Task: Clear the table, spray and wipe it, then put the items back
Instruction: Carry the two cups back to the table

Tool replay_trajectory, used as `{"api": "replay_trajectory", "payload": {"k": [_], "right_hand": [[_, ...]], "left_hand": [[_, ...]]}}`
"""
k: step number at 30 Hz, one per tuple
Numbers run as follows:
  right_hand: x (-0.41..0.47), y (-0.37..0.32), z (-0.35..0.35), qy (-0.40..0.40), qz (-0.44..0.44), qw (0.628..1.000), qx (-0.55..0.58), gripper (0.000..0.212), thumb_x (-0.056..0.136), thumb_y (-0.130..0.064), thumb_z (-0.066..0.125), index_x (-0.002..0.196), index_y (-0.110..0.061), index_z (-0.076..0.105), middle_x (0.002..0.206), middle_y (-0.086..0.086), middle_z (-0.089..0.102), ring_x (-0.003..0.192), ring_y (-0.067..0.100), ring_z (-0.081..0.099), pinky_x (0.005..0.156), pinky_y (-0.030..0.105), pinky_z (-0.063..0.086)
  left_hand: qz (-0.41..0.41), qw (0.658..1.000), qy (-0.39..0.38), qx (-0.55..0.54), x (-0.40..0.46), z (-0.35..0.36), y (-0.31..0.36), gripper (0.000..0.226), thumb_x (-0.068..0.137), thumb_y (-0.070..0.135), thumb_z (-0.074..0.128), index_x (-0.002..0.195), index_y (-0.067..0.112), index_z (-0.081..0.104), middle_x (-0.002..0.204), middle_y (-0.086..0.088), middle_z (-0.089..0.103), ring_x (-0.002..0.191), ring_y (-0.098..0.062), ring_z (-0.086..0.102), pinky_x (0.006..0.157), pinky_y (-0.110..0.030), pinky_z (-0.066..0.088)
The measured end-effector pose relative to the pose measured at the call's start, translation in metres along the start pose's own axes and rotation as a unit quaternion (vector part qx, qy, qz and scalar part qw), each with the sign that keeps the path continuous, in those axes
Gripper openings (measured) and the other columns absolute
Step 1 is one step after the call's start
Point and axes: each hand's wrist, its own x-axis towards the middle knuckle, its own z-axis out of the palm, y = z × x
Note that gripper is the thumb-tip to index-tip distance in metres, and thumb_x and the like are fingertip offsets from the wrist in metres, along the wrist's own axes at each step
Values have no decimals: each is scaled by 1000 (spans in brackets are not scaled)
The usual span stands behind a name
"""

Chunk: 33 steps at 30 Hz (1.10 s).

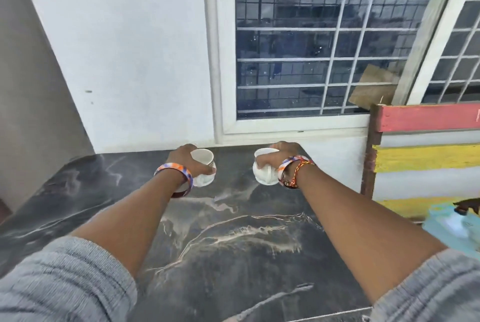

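Two white cups stand near the far edge of a dark marble table [233, 230]. My left hand [185, 159] grips the left cup [204, 165] from its left side, fingers curled round it. My right hand [278, 159] grips the right cup [262, 173], its fingers wrapped over the rim and side. Both cups look upright and low over the tabletop; whether they touch it I cannot tell. Both arms stretch forward with colourful bangles at the wrists.
A white wall and a barred window [324, 43] rise behind the table. To the right stands a board with red and yellow stripes [426, 155]. A light blue object [452, 225] lies at the right edge. A grey wall closes the left.
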Motion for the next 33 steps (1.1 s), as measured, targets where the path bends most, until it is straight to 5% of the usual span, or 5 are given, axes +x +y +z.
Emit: {"api": "replay_trajectory", "payload": {"k": [8,11,15,21,33], "right_hand": [[73,-26,76,-32,23,999,31,59,76,1,64,129,13,43,81,5,44,66,16,43,37,7,37],[114,-34,115,-72,8,997,-31,75,53,-20,74,124,-4,56,96,5,51,82,19,49,47,15,39],[157,-30,173,-56,-2,996,-74,32,69,-13,75,99,-8,67,78,1,57,79,19,53,55,18,41],[208,-54,266,-64,-38,985,-153,56,72,-26,74,122,-10,54,115,3,56,109,23,54,82,25,41],[296,-81,400,-21,-32,981,-189,60,71,-28,75,122,-9,51,125,6,56,113,23,54,82,26,41]], "left_hand": [[-61,997,39,30,62,-26,-58,50,75,32,69,117,12,52,120,-10,59,95,-26,52,80,-27,38],[-94,993,52,54,89,-40,-89,55,77,33,68,124,11,50,124,-15,55,112,-32,54,91,-32,42],[-141,986,59,74,114,-67,-134,65,77,28,69,135,13,43,134,-19,45,121,-35,48,102,-36,40],[-191,973,83,103,158,-114,-209,58,64,39,68,118,19,55,119,-20,54,106,-37,55,95,-38,47],[-146,978,103,110,270,-148,-307,40,81,31,61,111,4,58,112,-17,63,111,-35,52,97,-34,39]]}}
